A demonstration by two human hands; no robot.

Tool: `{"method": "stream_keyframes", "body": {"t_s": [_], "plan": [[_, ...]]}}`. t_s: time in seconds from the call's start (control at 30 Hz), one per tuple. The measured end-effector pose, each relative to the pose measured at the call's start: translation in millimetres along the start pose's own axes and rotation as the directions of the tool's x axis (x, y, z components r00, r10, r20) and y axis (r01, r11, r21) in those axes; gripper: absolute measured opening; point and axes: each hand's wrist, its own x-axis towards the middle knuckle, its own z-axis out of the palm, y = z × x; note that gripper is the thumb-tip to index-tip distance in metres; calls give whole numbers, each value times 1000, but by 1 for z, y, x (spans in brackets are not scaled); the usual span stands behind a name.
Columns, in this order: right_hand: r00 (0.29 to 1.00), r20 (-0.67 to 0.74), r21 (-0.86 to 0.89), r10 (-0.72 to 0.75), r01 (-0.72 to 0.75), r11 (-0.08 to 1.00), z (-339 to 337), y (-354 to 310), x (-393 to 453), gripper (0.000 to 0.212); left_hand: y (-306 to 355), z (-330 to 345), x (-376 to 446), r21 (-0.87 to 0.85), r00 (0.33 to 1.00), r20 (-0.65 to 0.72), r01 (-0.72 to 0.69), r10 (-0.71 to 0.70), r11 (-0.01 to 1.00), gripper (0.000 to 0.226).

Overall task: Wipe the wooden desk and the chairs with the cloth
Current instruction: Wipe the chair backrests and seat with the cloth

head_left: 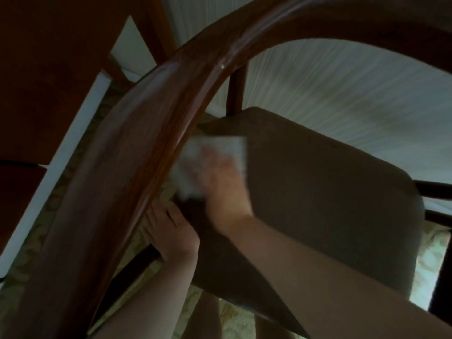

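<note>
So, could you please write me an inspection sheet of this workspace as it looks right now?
Surface: curved wooden chair back rail, glossy, close to the camera.
Job's things: white cloth, blurred, at the edge of the brown seat cushion, beside the rail.
Clutter: nothing seen.
Hands: right hand on the cloth, grip too blurred to tell; left hand grips the chair frame below the rail.
Cables: nothing seen.
Surroundings: pale patterned floor, white pleated curtain, more dark wooden furniture on the left.

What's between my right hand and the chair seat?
In the head view, the white cloth lies under the right hand, against the back edge of the chair seat.
</note>
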Motion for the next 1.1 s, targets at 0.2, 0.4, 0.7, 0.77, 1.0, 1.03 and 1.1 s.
{"method": "stream_keyframes", "body": {"t_s": [0.2,0.4,0.7,0.77,1.0,1.03,1.1], "plan": [[988,152,-163,2,23,986,-4,66,12,69,-6,-1,-20,132,986,84,-156,145,979,65],[694,-138,-15,707,-715,699,-42,115,8,76,54,26,-28,206,872,209,-482,443,851,61],[644,-147,81,751,-748,658,-46,160,-18,78,85,44,-42,349,777,387,-621,496,702,63],[458,-204,207,865,-844,495,-36,153,-49,74,91,46,-41,340,785,370,-613,497,713,62],[985,162,-129,54,-33,991,-28,135,-52,77,99,59,-56,357,799,377,-592,469,722,65],[980,121,-149,160,-142,979,-36,153,-53,78,98,59,-56,371,791,389,-604,473,706,65],[786,-42,41,616,-615,788,-43,182,-77,74,96,58,-58,397,781,403,-618,477,678,66]]}}
